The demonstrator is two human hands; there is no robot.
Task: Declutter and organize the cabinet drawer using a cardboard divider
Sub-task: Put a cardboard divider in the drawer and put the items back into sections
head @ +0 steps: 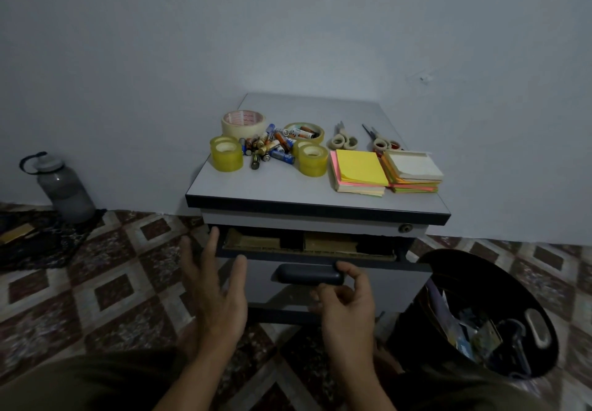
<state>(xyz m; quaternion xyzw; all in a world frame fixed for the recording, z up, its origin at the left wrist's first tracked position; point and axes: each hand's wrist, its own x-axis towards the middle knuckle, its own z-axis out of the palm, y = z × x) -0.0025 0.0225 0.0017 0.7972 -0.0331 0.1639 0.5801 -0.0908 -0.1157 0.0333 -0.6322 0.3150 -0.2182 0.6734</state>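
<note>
A low grey cabinet [288,186] has its drawer [378,285] pulled out a little, and a cardboard divider [330,244] shows inside. My left hand [217,295] is spread with straight fingers at the drawer's left front corner. My right hand [349,301] hovers just below the dark handle [309,274], fingers loosely curled, holding nothing. On the cabinet top lie tape rolls [226,154], a heap of batteries [270,148], two pairs of scissors [342,140] and stacks of sticky notes [360,170].
A black bin [474,269] with scraps stands on the floor right of the cabinet. A grey water bottle [62,186] stands by the wall at the left. The floor is patterned tile, and my knees fill the bottom edge.
</note>
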